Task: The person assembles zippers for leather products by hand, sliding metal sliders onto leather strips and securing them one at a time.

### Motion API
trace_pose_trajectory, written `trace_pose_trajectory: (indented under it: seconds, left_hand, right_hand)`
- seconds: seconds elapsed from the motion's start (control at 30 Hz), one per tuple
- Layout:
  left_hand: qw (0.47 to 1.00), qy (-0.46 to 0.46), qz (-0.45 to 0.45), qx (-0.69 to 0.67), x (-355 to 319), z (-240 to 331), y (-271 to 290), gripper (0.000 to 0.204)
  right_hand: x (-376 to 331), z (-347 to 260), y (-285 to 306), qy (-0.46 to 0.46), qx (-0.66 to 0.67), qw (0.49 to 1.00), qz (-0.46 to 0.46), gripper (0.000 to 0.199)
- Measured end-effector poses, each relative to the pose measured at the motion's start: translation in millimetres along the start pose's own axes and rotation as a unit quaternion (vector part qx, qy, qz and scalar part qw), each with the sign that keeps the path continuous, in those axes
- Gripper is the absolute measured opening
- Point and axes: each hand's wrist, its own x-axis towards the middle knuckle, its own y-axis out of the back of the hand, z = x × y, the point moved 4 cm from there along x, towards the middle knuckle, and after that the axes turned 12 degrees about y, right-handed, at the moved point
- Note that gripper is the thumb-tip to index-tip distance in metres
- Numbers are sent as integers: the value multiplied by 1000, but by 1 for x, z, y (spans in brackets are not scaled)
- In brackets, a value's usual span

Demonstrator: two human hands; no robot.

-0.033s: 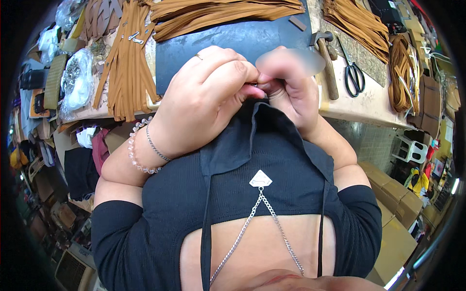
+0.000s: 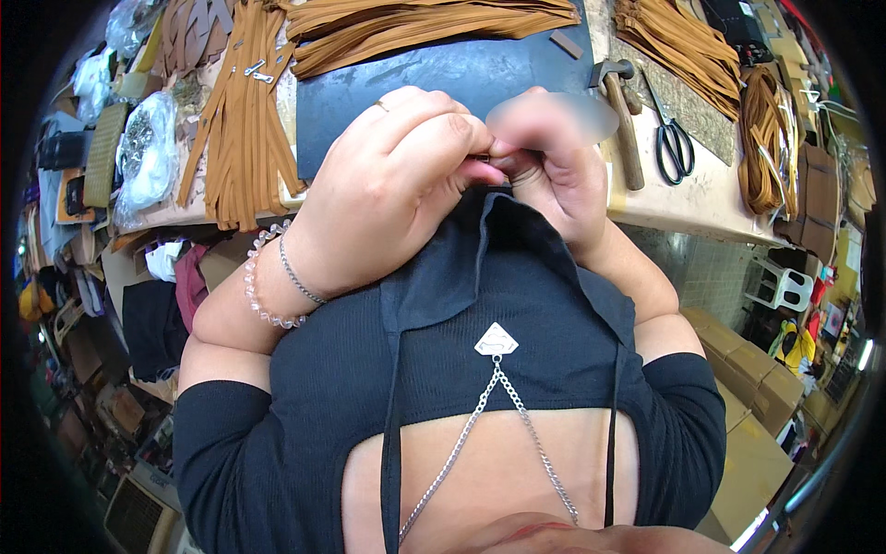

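From the head camera, both hands meet close to the chest, just this side of the dark cutting mat (image 2: pixel 443 78) on the workbench (image 2: pixel 683 198). The left hand (image 2: pixel 388 198) is curled tight, thumb and fingers pinching a small piece (image 2: pixel 494 166) right at the near edge of the mat; a ring shows on one finger, a bead bracelet (image 2: pixel 263 286) and a thin chain on the wrist. The right hand (image 2: pixel 554 175) closes in from the other side, fingertips pressed against the same small piece, and part of that hand is blurred, so what exactly the piece is cannot be told. Both hands grip it, touching each other.

Left of the mat lies a pile of tan leather strips (image 2: pixel 240 129), and more strips (image 2: pixel 415 28) run along its far edge. Right of the mat rests a hammer (image 2: pixel 623 120), handle pointing toward the person, then black scissors (image 2: pixel 672 143) just beyond it. Further right, a coil of tan cord (image 2: pixel 761 138).
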Motion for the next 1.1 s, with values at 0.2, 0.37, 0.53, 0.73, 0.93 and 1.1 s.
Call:
trace_pose_trajectory:
  seconds: [0.2,0.37,0.53,0.73,0.93,1.1]
  left_hand:
    - [998,35,-10,-56,-2,-8,1,22]
    - [995,58,-17,-74,-4,-6,8,22]
    - [995,39,-2,-87,-6,-7,12,25]
    - [988,58,-33,-140,-8,-10,10,24]
    - [986,70,-5,-150,-6,-11,10,26]
    - [996,10,-31,-79,-6,-7,11,22]
  right_hand:
    - [2,7,6,-10,19,1000,-4,25]
    - [-5,13,5,-55,135,989,17,18]
    - [-4,11,7,-1,115,993,14,19]
    - [1,1,9,15,74,997,-14,24]
    - [-2,4,7,-17,78,997,-8,24]
    - [2,0,8,6,126,990,-56,24]
